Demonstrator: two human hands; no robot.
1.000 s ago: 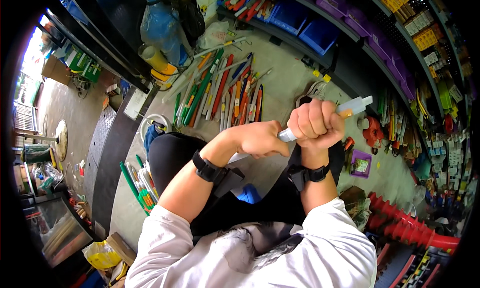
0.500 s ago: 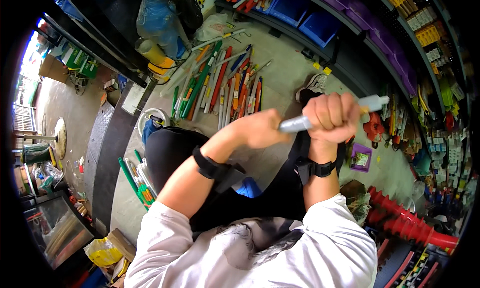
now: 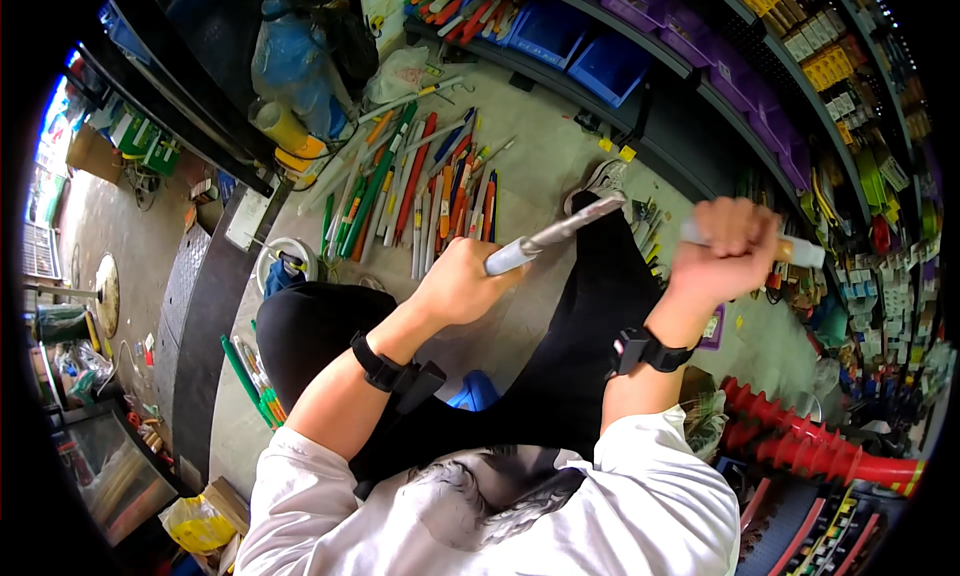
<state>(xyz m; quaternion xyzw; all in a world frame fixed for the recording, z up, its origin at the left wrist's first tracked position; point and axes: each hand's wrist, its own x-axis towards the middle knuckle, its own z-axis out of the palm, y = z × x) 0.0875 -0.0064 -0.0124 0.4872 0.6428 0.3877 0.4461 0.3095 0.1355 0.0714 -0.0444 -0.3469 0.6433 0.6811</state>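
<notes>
Holding a fluted drill bit by its smooth grey end in the curled left hand and clasping a pale plastic tube apart from it in the blurred right hand, above coloured tubes on a concrete floor. Probably best steadied by the smooth end alone, steering the tip clear of the right leg.

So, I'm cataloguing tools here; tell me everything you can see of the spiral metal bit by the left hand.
The spiral metal bit is long, slim and silvery grey, looks like steel, and has twisted flutes along its exposed length; its tip is too blurred to judge. It projects from a pale grey, plastic-looking sleeve gripped by the left hand, so the bit's other end is hidden. It slants toward the picture's upper right, its tip touching nothing that I can make out.
</notes>
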